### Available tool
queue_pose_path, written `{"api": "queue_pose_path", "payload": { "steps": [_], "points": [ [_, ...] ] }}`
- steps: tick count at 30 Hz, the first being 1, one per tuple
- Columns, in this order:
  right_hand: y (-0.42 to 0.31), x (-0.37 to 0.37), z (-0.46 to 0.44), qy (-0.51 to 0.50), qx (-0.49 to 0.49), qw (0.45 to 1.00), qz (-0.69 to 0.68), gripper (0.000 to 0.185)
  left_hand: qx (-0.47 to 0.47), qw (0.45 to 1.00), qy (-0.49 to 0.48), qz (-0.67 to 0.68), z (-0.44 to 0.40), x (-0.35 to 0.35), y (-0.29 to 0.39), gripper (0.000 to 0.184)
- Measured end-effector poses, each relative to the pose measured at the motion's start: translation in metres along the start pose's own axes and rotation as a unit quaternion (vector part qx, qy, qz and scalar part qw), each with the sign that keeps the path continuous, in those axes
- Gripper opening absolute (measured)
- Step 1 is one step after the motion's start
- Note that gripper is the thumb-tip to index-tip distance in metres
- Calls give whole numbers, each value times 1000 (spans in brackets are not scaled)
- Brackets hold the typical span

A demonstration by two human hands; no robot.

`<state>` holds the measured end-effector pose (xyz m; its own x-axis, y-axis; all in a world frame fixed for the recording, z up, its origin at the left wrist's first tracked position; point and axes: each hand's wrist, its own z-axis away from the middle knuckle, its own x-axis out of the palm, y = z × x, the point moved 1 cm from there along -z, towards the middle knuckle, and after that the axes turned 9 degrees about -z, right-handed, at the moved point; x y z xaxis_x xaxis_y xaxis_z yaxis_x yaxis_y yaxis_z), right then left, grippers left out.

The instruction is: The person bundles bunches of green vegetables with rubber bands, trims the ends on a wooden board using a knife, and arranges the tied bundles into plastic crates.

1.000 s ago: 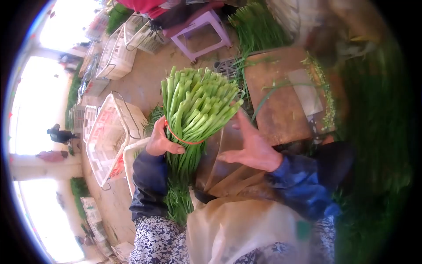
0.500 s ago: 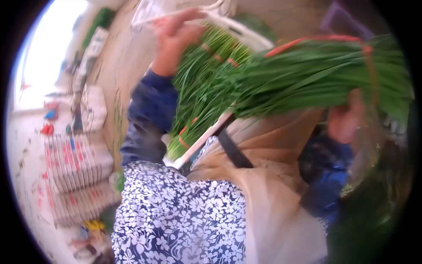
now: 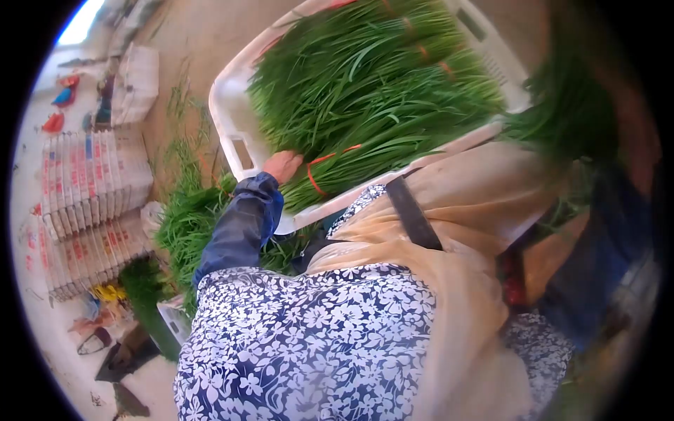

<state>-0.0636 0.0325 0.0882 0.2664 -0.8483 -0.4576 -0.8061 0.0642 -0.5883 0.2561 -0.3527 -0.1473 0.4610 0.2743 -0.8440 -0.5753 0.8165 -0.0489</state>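
Observation:
Bundles of long green Chinese chives [image 3: 379, 77] lie in a white plastic crate [image 3: 235, 130] before me. The nearest bundle [image 3: 344, 168] has an orange-red band round it. At the crate's left end, my left hand [image 3: 282, 166] is closed on this bundle's edge, its fingertips hidden among the greens. My right arm, in a dark blue sleeve [image 3: 593, 259], reaches out at the right. My right hand is too dark and smeared to make out its fingers. Close to it, a blurred dark green mass of chives [image 3: 569, 112] hangs over the crate's right end.
Loose chives [image 3: 186, 224] are heaped left of the crate, on the floor side. Stacked white boxes with red print [image 3: 98, 175] stand farther left, near a white bin [image 3: 137, 84]. Shoes [image 3: 95, 340] lie at the lower left. A tan apron [image 3: 477, 196] covers my lap against the crate.
The large banded bundle has left its place across the crate's right side. My left hand has come down from the far rim onto the near bundle; my right arm has swung farther right.

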Motion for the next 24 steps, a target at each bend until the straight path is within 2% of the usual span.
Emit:
{"api": "queue_pose_path", "payload": {
  "steps": [2, 4, 6, 7, 9, 10, 11, 12, 13, 15, 16, 17, 18, 19, 22, 24],
  "points": [
    [-7, 19, -10, -68, -41, 996, 35, 51, 117, 974, -6, 195, -20, 34, -21, 49],
    [-9, 38, -16, -124, -72, 988, 61, 55, 114, 975, -35, 186, 11, 0, 17, 52],
    [-6, 54, -16, -168, -83, 979, 76, 59, 34, 990, -103, 94, 28, -4, 33, 55],
    [-6, 62, -13, -188, -86, 975, 84, 61, 34, 988, -111, 99, 36, -4, 42, 55],
    [-3, 77, -3, -224, -84, 966, 96, 66, 70, 996, -56, -13, 54, -1, 57, 56],
    [-3, 84, 4, -257, -62, 958, 110, 65, 70, 996, -63, -8, 61, 1, 59, 56],
    [2, 92, 13, -250, -85, 961, 87, 81, 118, 992, -30, 27, 67, 2, 62, 55],
    [1, 97, 20, -258, -82, 959, 86, 81, 164, 984, 3, 62, 71, 6, 65, 54],
    [3, 105, 29, -297, -72, 947, 97, 81, 160, 984, -17, 71, 78, 18, 63, 54],
    [2, 110, 35, -338, -70, 932, 108, 80, 64, 961, -117, 243, 79, 35, 56, 61],
    [4, 110, 36, -343, -69, 931, 107, 80, 63, 960, -120, 246, 87, 27, 63, 61],
    [6, 111, 36, -342, -80, 930, 107, 80, 107, 970, -74, 204, 98, 14, 70, 69],
    [8, 111, 36, -341, -91, 930, 108, 79, 150, 975, -27, 161, 107, 3, 78, 78],
    [11, 111, 35, -344, -91, 928, 107, 79, 137, 979, -21, 151, 111, 2, 85, 94],
    [8, 104, 25, -341, -90, 928, 124, 79, 152, 977, 9, 150, 111, 16, 93, 96],
    [-2, 96, 16, -354, -66, 920, 154, 66, 164, 977, 13, 133, 112, 14, 97, 98]
  ]
}}
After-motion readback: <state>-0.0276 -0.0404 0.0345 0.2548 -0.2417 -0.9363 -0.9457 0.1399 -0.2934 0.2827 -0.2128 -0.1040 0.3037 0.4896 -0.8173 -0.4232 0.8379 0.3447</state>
